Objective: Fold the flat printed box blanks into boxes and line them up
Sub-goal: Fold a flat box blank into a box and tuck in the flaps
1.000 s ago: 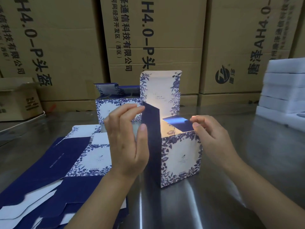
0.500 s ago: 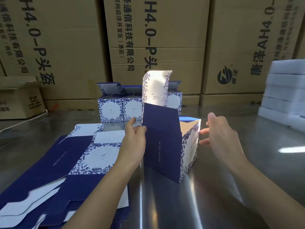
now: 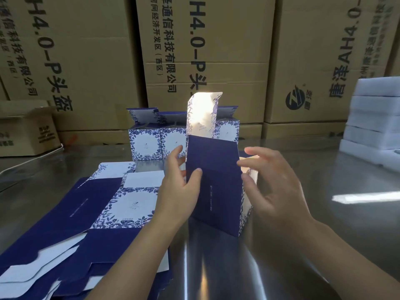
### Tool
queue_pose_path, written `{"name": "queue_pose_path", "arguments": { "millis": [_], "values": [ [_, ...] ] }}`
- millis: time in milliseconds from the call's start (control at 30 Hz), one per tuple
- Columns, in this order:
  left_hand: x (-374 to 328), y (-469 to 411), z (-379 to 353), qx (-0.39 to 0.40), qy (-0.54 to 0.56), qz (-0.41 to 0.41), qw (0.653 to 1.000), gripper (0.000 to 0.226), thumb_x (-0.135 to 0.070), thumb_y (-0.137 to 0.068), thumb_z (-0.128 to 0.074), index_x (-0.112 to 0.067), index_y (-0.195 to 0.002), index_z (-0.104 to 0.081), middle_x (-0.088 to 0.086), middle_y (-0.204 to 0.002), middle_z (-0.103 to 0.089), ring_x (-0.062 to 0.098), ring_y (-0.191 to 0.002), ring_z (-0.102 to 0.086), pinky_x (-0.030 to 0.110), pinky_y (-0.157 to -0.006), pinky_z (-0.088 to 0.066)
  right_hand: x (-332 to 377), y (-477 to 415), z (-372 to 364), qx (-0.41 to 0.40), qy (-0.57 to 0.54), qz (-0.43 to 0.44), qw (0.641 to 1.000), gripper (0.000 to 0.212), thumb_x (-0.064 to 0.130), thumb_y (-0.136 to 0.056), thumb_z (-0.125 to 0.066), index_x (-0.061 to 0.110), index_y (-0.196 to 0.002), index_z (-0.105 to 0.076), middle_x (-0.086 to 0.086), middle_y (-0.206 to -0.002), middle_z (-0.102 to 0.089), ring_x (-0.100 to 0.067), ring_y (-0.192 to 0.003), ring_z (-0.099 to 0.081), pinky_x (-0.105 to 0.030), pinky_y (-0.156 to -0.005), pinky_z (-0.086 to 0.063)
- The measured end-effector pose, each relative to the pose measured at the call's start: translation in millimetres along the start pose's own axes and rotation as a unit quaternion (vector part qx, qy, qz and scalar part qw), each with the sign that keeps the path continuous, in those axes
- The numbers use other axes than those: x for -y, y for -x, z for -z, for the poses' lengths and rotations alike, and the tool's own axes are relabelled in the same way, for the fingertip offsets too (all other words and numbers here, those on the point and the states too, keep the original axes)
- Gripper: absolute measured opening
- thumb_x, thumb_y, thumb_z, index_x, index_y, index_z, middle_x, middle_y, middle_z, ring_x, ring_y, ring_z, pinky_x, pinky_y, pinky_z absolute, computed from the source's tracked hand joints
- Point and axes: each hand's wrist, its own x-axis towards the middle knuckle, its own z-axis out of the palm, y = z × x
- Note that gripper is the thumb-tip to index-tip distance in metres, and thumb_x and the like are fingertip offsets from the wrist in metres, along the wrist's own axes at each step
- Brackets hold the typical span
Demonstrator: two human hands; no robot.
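A half-folded blue and white floral box [image 3: 216,187] stands upright on the steel table [image 3: 324,213], its dark blue side toward me and its lid flap [image 3: 202,118] raised. My left hand [image 3: 179,191] grips the box's left edge, thumb on the blue face and fingers behind. Beside the box's right edge is my right hand [image 3: 272,187], its fingers spread, their tips at the edge; whether they touch is unclear. A pile of flat box blanks [image 3: 97,213] lies to the left. Folded boxes [image 3: 151,141] stand in a row behind.
Large brown cartons [image 3: 205,61] form a wall along the back. A smaller open carton [image 3: 26,131] sits at the far left. White foam trays [image 3: 376,126] are stacked at the right edge.
The box has been turned, so its dark blue side faces me. My right hand moved in from the right to the box's right edge. My left hand stays on the left edge.
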Motion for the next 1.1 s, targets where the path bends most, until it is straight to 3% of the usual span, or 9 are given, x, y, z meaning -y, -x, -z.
{"name": "queue_pose_path", "arguments": {
  "millis": [67, 167, 267, 367, 600, 767, 933, 1100],
  "values": [
    [-3.7, 3.4, -0.7, -0.021, -0.044, -0.043, 0.998, 0.055, -0.035, -0.086, -0.05, -0.047, -0.133, -0.024, -0.026, -0.13, -0.041, -0.007, -0.11, -0.05, 0.038, -0.094, -0.047, -1.3, 1.5, -3.3, -0.023, 0.035, 0.061, 0.997, 0.021, 0.014, -0.085, -0.055, 0.013, -0.097, -0.072, 0.006, -0.12, -0.058, -0.017, -0.09, -0.054, -0.031, -0.083, -0.044],
    [-9.9, 5.1, 2.4, -0.086, -0.12, -0.166, 0.975, 0.054, -0.024, -0.082, -0.05, -0.033, -0.134, -0.037, -0.01, -0.139, -0.039, 0.008, -0.125, -0.042, 0.039, -0.1, -0.043, -4.1, 0.4, -5.1, -0.041, 0.075, 0.119, 0.989, 0.02, 0.012, -0.085, -0.058, 0.013, -0.096, -0.075, 0.003, -0.117, -0.063, -0.019, -0.086, -0.053, -0.036, -0.076, -0.044],
    [-13.5, 5.7, 5.3, -0.121, -0.195, -0.268, 0.936, 0.044, -0.013, -0.08, -0.05, -0.015, -0.124, -0.056, -0.001, -0.127, -0.051, 0.013, -0.115, -0.046, 0.03, -0.098, -0.038, -4.0, -0.5, -5.8, -0.024, 0.092, 0.115, 0.989, 0.022, 0.016, -0.084, -0.058, 0.016, -0.1, -0.074, 0.005, -0.116, -0.065, -0.016, -0.089, -0.054, -0.034, -0.075, -0.042],
    [-14.5, 8.4, 3.9, -0.088, -0.243, -0.301, 0.918, 0.043, -0.016, -0.08, -0.045, -0.011, -0.121, -0.061, 0.001, -0.126, -0.058, 0.015, -0.112, -0.047, 0.025, -0.097, -0.034, -2.6, 0.2, -5.1, 0.0, 0.104, 0.096, 0.99, 0.025, 0.019, -0.083, -0.056, 0.016, -0.101, -0.073, 0.003, -0.115, -0.066, -0.014, -0.09, -0.054, -0.031, -0.074, -0.04],
    [-9.0, 10.9, -0.3, 0.007, -0.279, -0.281, 0.918, 0.048, -0.015, -0.081, -0.046, -0.012, -0.127, -0.057, -0.001, -0.136, -0.054, 0.009, -0.123, -0.039, 0.022, -0.098, -0.028, -0.3, -1.0, -2.4, 0.024, 0.109, 0.03, 0.993, 0.029, 0.026, -0.082, -0.053, 0.016, -0.103, -0.072, 0.007, -0.1, -0.07, -0.013, -0.088, -0.055, -0.031, -0.075, -0.041],
    [-9.5, 9.1, -0.7, -0.027, -0.296, -0.291, 0.909, 0.043, -0.019, -0.082, -0.04, -0.01, -0.117, -0.062, 0.0, -0.119, -0.064, 0.009, -0.112, -0.046, 0.024, -0.09, -0.032, -1.8, -1.1, -3.7, 0.026, 0.112, 0.007, 0.993, 0.026, 0.032, -0.082, -0.057, 0.017, -0.096, -0.074, 0.007, -0.096, -0.071, -0.013, -0.083, -0.051, -0.032, -0.074, -0.039],
    [-8.1, 4.1, 1.9, -0.058, -0.303, -0.296, 0.904, 0.021, -0.017, -0.086, -0.057, -0.017, -0.102, -0.071, -0.007, -0.103, -0.07, 0.013, -0.098, -0.057, 0.028, -0.082, -0.039, -2.3, -0.4, -5.0, 0.028, 0.097, -0.024, 0.995, 0.022, 0.032, -0.082, -0.059, 0.019, -0.092, -0.073, 0.009, -0.093, -0.071, -0.013, -0.08, -0.049, -0.032, -0.074, -0.039],
    [-11.6, 1.5, 5.4, -0.05, -0.283, -0.29, 0.913, 0.017, -0.018, -0.085, -0.06, -0.016, -0.093, -0.075, -0.005, -0.094, -0.072, 0.021, -0.088, -0.063, 0.031, -0.076, -0.049, -2.2, -3.4, -3.6, 0.035, 0.069, -0.042, 0.996, 0.014, 0.029, -0.081, -0.066, 0.02, -0.086, -0.074, 0.009, -0.086, -0.069, -0.013, -0.076, -0.045, -0.032, -0.073, -0.038]
  ]
}}
